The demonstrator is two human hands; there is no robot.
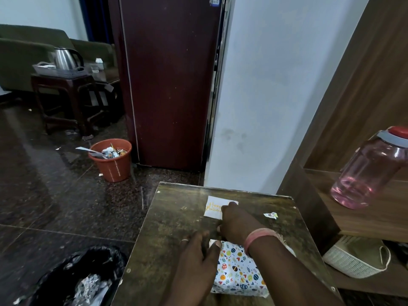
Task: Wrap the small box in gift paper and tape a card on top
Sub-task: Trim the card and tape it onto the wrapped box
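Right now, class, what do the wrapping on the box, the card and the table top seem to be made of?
The wrapping on the box: thin paper, matt white with printed coloured eggs and hearts, creased at its folds. The card: plain white paper or thin card, matt, with orange handwriting. The table top: probably wood or laminate, dark brown, worn and slightly glossy, chipped pale along its edges.

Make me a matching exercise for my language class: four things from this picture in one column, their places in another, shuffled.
Things:
1. card
2. wrapped box
3. pink bottle
4. orange bin

Places:
A. on the floor beside the dark red fridge
B. on the wooden shelf at the right
C. at the near edge of the table, under the forearm
D. at the far end of the table, under the right hand

Pairs: 1-D, 2-C, 3-B, 4-A
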